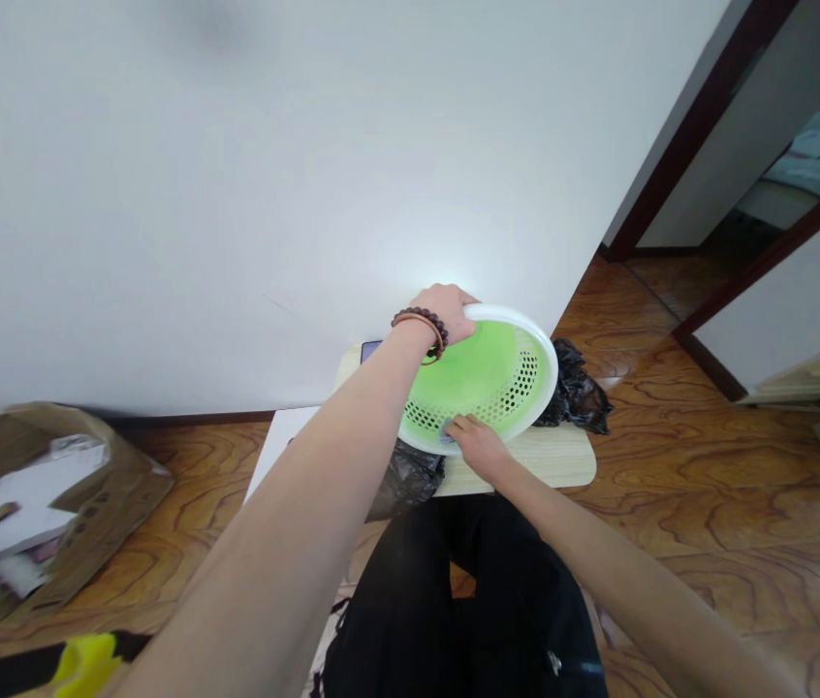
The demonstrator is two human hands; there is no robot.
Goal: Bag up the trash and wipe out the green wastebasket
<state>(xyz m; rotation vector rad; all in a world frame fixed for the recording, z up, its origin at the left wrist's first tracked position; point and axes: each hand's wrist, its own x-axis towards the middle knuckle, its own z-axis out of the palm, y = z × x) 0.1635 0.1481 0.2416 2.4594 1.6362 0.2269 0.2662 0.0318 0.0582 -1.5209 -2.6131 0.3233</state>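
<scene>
A round green colander with a white rim [497,373] is tilted up over a small light wooden table [562,456]. My left hand [446,310], with a bead bracelet at the wrist, is closed over the colander's upper left rim. My right hand [475,441] is closed on its lower rim, pinching it near the perforated wall. Both arms reach forward over my dark trousers.
Black plastic bags lie on the table: one at the right [577,393], one at the left front [410,470]. An open cardboard box with papers [39,504] sits on the wooden floor at left. A white wall stands behind; a doorway opens at the right.
</scene>
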